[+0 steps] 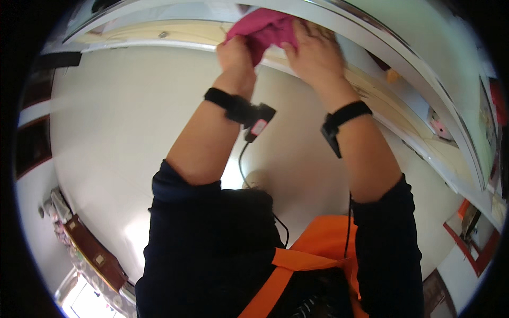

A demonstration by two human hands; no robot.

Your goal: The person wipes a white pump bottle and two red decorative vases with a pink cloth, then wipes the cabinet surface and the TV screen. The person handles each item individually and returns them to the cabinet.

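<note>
A magenta cloth [264, 30] is bunched between my two hands at the top of the view. My left hand [235, 57] grips its lower left part, thumb side up. On the cloth's right edge lies my right hand [318, 55], its fingers slightly blurred and partly hidden against the white frame behind. Cloth and hands are beside the white-framed glass panel [381, 47] of a cabinet; whether the cloth touches the frame I cannot tell. Black straps with small devices [258, 119] circle both forearms, and cables run down from them.
Cream drawer fronts with a knob [163, 35] run below the panel. Pale floor [119, 111] spreads under my arms. An orange apron [326, 238] covers my front. A brown wooden bed end [95, 252] stands at lower left, a red-framed doorway or furniture piece [473, 246] at right.
</note>
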